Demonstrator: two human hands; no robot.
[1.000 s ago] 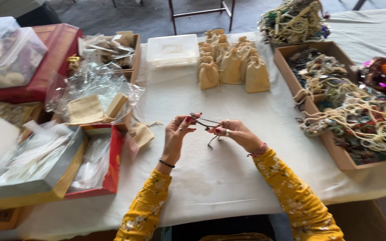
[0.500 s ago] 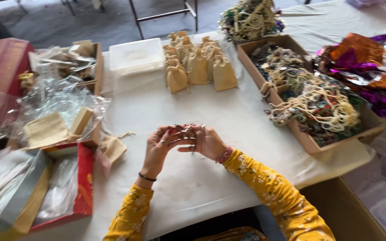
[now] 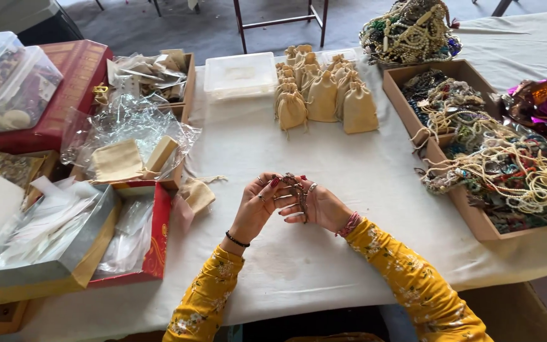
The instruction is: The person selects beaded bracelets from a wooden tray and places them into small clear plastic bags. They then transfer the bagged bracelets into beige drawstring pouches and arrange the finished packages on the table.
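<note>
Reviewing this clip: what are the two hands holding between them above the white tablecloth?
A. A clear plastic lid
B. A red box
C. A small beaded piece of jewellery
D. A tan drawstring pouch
C: the left hand and right hand meet over a small beaded piece of jewellery, while the tan drawstring pouches stand untouched farther back on the table.

Both arms come in from the bottom in yellow floral sleeves, forearms angling toward each other so the hands meet in the middle. Left hand (image 3: pixel 257 206) is palm-up-ish, fingers curled inward, thin dark band on the wrist. Right hand (image 3: pixel 318 204) faces it, fingers bent, pink band at the wrist. Fingertips look like they're touching — hard to say exactly, they overlap from this angle.
</note>
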